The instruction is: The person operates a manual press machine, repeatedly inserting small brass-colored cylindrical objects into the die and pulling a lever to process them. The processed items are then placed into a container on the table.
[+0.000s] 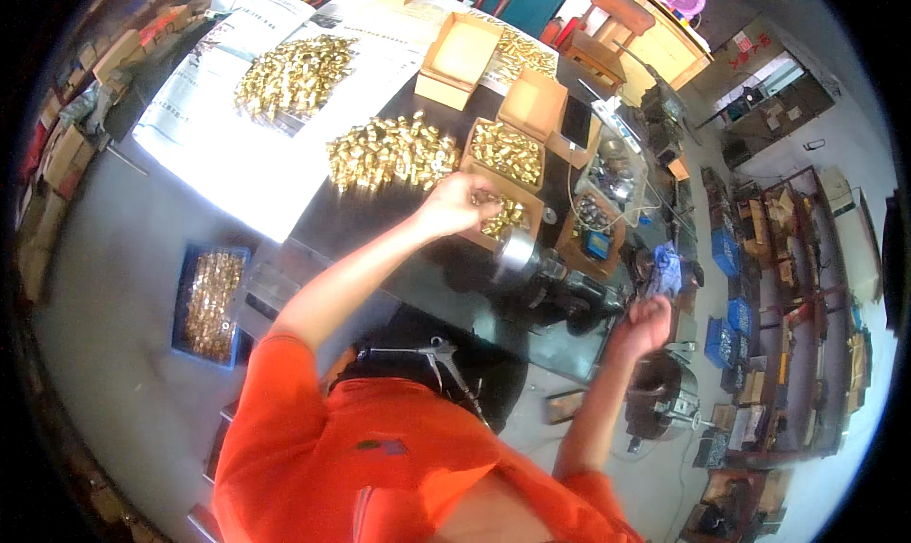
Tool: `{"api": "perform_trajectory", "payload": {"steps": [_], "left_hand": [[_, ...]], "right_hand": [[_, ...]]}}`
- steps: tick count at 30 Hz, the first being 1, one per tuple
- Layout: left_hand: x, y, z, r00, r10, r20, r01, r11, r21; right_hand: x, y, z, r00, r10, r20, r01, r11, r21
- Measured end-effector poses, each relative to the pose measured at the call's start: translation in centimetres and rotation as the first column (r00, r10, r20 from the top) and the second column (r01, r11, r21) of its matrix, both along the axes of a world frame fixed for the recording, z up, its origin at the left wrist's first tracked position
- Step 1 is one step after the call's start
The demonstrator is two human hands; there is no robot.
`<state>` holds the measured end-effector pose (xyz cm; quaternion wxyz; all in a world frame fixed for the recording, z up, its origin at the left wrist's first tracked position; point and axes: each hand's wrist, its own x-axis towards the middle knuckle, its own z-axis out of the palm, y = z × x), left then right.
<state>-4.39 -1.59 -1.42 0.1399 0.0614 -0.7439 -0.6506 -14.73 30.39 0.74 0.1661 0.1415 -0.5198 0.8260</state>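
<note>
The left arm is stretched over the near edge of the desk (351, 218). The left hand (454, 206) bends its fingers at the box (486, 240) of brass parts (511, 220) near this edge; whether they pinch one, I cannot tell. The right hand (646, 326), by the right end, is closed fist-like below a blue cloth (666, 270), its contents hidden.

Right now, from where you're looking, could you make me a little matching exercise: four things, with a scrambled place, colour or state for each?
Things:
1. left hand
2. right hand
3. blue bin
4. shirt

Descriptions:
A. filled with small metal pieces
B. nearest a blue cloth-like bundle
C. orange
D. at an open cardboard box of brass-coloured pieces

Pairs: 1-D, 2-B, 3-A, 4-C.
</note>
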Motion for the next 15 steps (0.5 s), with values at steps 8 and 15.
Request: {"api": "perform_trajectory", "payload": {"steps": [8,15], "left_hand": [[6.5,-6.2,-3.0,0.905,0.424,-0.035,-0.329,0.645,-0.69],[9.1,-9.9,-5.6,0.802,0.597,-0.017,-0.345,0.44,-0.829]], "right_hand": [[4.8,4.1,-7.5,0.902,0.058,0.429,-0.021,0.996,-0.091],[-2.9,3.0,-12.6,0.864,0.219,0.453,-0.177,0.975,-0.134]]}}
